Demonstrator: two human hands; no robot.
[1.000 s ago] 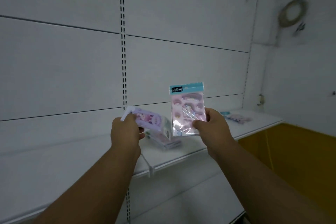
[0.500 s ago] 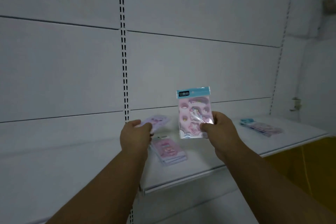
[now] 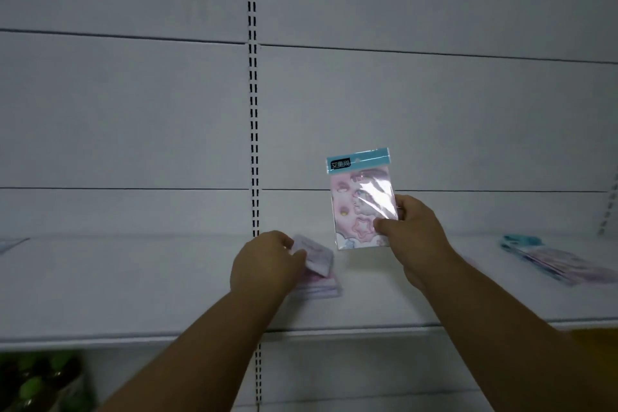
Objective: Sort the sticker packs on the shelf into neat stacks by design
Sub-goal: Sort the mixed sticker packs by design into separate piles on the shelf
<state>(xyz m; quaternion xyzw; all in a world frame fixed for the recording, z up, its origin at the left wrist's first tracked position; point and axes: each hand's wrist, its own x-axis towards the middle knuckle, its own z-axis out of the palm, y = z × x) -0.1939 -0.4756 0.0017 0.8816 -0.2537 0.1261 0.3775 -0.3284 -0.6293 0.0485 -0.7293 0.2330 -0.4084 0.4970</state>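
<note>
Above white shelf [image 3: 133, 284], sticker pack [image 3: 361, 201] upright in right grip [image 3: 411, 234].

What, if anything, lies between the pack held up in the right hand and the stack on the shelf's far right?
Nothing visible: bare shelf separates the held pack from the far-right stack.

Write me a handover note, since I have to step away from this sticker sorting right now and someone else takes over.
Left hand: grips a purple sticker pack just above the small stack at mid-shelf.
Right hand: pinches a pink unicorn sticker pack upright, above the shelf.
Another stack lies far right; a pack edge shows far left.
Done: two stacks begun.
Left: set down both held packs by design, square the stacks.
</note>
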